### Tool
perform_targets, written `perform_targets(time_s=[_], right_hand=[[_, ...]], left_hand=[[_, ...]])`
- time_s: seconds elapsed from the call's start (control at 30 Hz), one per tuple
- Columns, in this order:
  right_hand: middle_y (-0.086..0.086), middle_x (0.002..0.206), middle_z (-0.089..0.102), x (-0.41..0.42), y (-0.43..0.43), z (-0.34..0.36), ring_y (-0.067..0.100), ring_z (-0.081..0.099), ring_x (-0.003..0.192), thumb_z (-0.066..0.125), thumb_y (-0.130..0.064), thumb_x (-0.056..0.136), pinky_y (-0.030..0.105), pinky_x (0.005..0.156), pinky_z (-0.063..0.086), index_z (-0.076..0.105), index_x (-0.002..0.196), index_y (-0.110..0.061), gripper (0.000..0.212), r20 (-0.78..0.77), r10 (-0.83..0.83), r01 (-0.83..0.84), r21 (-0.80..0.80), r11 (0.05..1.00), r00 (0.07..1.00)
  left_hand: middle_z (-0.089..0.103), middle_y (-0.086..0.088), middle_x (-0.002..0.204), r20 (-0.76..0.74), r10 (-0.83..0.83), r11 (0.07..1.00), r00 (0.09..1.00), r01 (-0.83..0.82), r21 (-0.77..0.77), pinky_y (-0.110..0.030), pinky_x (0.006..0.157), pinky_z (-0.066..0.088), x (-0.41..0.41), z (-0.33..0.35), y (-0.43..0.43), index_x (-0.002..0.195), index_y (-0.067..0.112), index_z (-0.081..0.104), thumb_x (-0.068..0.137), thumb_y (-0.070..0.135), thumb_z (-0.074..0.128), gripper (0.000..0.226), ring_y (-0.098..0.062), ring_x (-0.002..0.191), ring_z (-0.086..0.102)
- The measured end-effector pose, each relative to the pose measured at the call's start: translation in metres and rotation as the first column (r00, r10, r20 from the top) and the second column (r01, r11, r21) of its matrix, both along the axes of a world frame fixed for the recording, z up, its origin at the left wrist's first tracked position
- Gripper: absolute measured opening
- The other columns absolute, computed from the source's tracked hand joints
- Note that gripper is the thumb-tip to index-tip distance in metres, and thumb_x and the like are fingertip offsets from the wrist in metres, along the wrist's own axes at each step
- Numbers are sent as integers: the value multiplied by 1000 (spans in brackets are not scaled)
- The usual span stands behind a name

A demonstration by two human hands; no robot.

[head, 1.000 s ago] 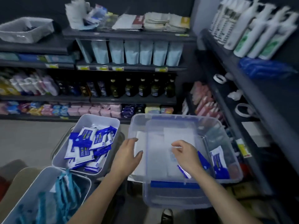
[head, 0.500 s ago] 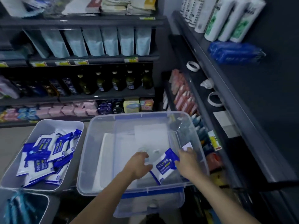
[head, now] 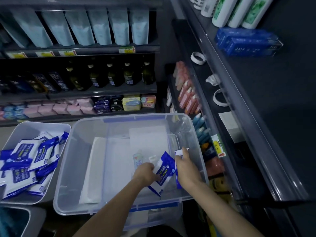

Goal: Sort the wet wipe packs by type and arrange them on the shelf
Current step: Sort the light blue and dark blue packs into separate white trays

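Here, the blue-and-white wet wipe pack point(head: 163, 170) sat tilted in the near right corner of the clear bin point(head: 119, 118), with one end raised off the bin floor. The left hand point(head: 145, 173) was clenched on its left edge, fingers curled around it. The right hand point(head: 187, 168) grasped a second pack point(head: 178, 153) edge-on by the bin's right wall; only a white corner above the fingers and a blue strip below the palm showed. A pale sachet point(head: 137, 159) of another type lay flat just behind the left hand.

Beside the bin's left wall stood the white tub point(head: 42, 123), heaped with matching blue packs point(head: 29, 161), some riding up against its far right corner. The dark shelf point(head: 256, 108) ran along the right, with bare stretches.

Risks, as judged:
- Both holds were at pack edges on slick film, so a pack could slip back during the lift.
- The tall right wall was close to the right hand, and the second pack could snag on the rim.
- The tub was already piled high, so added packs might slide over its corner.
- The pale sachet could be swept up with the blue type and mis-sorted.
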State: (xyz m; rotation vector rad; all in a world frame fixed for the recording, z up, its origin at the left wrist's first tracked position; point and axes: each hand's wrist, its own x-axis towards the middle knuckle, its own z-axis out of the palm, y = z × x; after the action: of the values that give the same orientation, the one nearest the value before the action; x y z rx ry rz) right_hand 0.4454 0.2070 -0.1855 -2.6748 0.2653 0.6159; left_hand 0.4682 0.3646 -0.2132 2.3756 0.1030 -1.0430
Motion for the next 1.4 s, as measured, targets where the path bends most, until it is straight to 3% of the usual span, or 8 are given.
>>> perform_targets(time_s=[0.1,0.23,0.33,0.47,0.83,1.0,1.17,1.4], right_hand=[[9,157,7,6,2,2,30,45,128,52,8,85,35,91,51,29,144,-19,68,103,-62,56,61,997,993],[-3,130,49,18,18,21,22,63,98,68,3,79,30,66,52,17,149,-26,91,161,-268,208,316,926,950],[-4,97,67,27,41,38,14,67,75,62,6,82,29,58,54,33,141,-19,71,31,-338,263,562,784,941],[5,98,72,27,84,60,13,68,79,65,6,80,37,68,58,61,95,-22,31,76,-311,176,688,704,947],[-6,96,69,-16,262,118,11,69,85,66,-15,88,35,72,60,60,99,-22,15,132,-92,-49,790,611,987],[-3,92,71,-52,341,106,8,69,81,65,-9,88,24,64,57,62,91,-21,13,102,25,-97,805,585,995],[1,91,73,-77,398,83,14,71,80,65,-8,87,28,64,57,65,93,-18,11,-54,11,37,810,585,998],[1,94,71,-64,435,67,15,70,83,66,-12,88,29,63,57,62,95,-18,10,-144,-63,151,760,632,988]], left_hand=[[66,-7,107,1,174,981,985,-173,-85,-34,81,53,5,7,13,98,13,54,83,22,69,23,-24,95,64],[64,-5,96,83,403,903,911,-382,-197,-33,68,52,3,26,38,97,9,51,83,17,65,21,-21,83,63],[64,2,92,133,566,803,814,-507,-314,-28,64,53,-4,48,59,99,11,51,87,22,65,21,-13,80,65],[65,6,95,189,695,686,693,-563,-461,-27,66,56,-22,81,93,99,15,52,90,24,64,18,-12,83,67],[71,6,87,283,883,469,375,-669,-577,-44,69,59,-109,136,260,89,25,60,81,26,70,13,-14,79,70],[71,8,87,266,931,364,251,-710,-603,-25,62,57,-158,128,326,87,23,57,86,14,67,14,-4,73,70],[72,3,91,219,945,327,244,-759,-563,-34,72,59,-189,108,378,90,20,58,88,18,65,8,-9,79,70],[68,4,96,135,952,303,275,-783,-543,-18,57,51,-172,83,409,102,15,55,91,21,62,14,-7,80,69]])
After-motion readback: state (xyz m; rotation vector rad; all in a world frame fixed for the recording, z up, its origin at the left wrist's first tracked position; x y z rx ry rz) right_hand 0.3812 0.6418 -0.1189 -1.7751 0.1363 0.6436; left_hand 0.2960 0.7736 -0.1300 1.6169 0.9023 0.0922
